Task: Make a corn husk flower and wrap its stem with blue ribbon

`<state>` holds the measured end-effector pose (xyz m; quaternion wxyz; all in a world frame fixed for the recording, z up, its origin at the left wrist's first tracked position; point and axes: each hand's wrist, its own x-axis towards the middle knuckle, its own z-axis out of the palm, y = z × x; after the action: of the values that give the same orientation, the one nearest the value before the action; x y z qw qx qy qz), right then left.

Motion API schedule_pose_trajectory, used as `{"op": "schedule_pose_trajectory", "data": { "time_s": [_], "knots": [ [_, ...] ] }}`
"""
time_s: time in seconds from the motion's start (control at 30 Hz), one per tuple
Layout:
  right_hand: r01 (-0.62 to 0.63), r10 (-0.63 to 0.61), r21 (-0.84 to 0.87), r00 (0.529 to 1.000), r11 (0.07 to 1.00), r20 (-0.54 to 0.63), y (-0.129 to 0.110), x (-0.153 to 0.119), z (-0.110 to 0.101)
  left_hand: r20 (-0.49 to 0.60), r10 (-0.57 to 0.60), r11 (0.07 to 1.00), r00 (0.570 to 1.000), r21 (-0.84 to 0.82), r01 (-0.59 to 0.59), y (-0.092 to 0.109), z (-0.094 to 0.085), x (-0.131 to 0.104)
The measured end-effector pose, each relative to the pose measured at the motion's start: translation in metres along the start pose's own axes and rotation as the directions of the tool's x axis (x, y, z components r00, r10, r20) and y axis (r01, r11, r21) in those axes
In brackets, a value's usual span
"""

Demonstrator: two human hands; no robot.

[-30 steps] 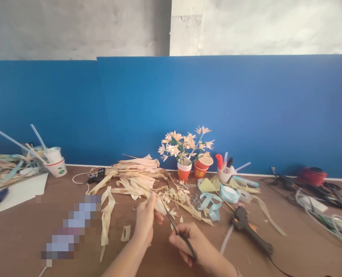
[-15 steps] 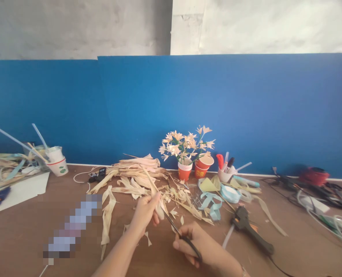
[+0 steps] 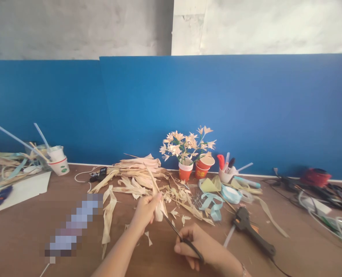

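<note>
My left hand (image 3: 145, 211) is closed on a pale strip of dried husk (image 3: 154, 184), whose narrow tip points up and away. A wider end of the strip hangs below my fingers. My right hand (image 3: 192, 242) grips dark-handled scissors (image 3: 191, 246), their blades pointing up and left to the strip's lower end. Whether the blades are parted is too small to tell. Small cut pieces (image 3: 185, 219) lie on the brown table (image 3: 142, 257) around both hands. Behind them spreads a pile of dried husks (image 3: 136, 169).
Pale flowers (image 3: 188, 142) stand in red paper cups (image 3: 185, 171) at the back. A glue gun (image 3: 251, 231) and blue ribbon (image 3: 214, 206) lie right of my hands. Cables (image 3: 297, 196) sit far right. White cups (image 3: 58, 163) with straws and a pixelated object (image 3: 75, 223) are on the left.
Another small cut piece now lies on the table just above my right hand. The scissors have shifted slightly against the strip's lower end. Both hands keep their hold.
</note>
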<state>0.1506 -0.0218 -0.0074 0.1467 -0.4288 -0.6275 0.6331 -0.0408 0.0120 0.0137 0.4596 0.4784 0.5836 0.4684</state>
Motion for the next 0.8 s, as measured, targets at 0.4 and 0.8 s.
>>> {"op": "schedule_pose_trajectory", "data": {
  "time_s": [0.4, 0.8],
  "knots": [
    [0.017, -0.017, -0.026, 1.000, 1.000, 0.012, -0.0023, 0.0002, 0.0033, -0.042, -0.052, 0.983, 0.998, -0.179, 0.044, -0.0047, 0.0036, 0.0018],
    [0.013, -0.013, -0.030, 1.000, 0.999, 0.000, -0.0075, -0.0029, 0.0037, -0.050, -0.044, 0.979, 0.998, -0.202, 0.033, -0.0064, 0.0044, 0.0023]
  ]
}}
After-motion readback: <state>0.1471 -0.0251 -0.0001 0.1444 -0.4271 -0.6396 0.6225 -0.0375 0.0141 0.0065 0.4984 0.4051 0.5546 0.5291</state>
